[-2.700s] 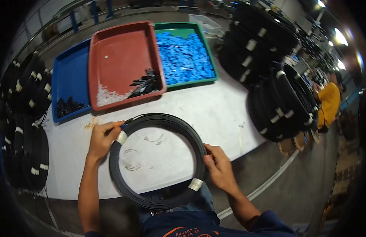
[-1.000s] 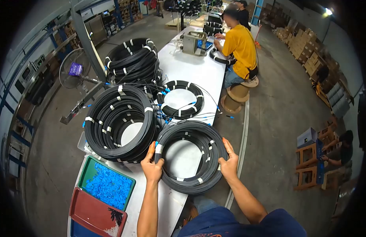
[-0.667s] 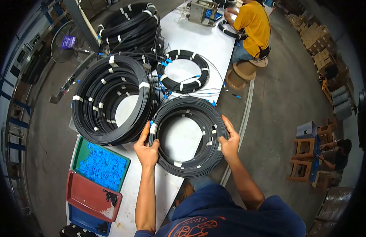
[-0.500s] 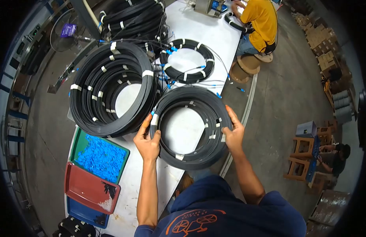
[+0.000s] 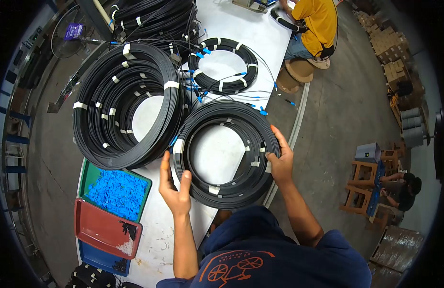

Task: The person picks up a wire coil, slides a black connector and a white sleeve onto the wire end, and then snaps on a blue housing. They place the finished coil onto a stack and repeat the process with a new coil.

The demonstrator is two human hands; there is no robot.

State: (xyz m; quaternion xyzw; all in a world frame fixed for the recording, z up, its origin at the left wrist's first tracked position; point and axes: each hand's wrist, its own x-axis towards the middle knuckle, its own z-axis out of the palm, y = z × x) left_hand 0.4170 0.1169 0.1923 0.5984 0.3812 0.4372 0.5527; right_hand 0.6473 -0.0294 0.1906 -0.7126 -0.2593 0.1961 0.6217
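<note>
In front of me a stack of black cable coils (image 5: 241, 197), bound with white tape, sits at the table's edge. My right hand (image 5: 282, 165) grips its right side, thumb on the inner rim and fingers around the outside. At the left side, my left hand (image 5: 176, 194) has its thumb and fingers spread apart, fingertips close to the outer rim and a blue connector (image 5: 173, 140). A taller stack of black coils (image 5: 90, 139) stands just left of it. Behind lies a smaller taped coil (image 5: 252, 72) with loose blue-tipped ends.
On the white table (image 5: 159, 235) are a green tray (image 5: 149, 192) of blue parts (image 5: 117, 192), a red tray (image 5: 97, 230) and a blue tray (image 5: 95, 263). More coils (image 5: 155, 21) are piled at the back. A person in yellow (image 5: 320, 24) sits at the far end; another person (image 5: 406, 192) works at right.
My left hand has loosened from the coil stack, its thumb coming off the rim. My right hand keeps its grip. The whole view has shifted slightly.
</note>
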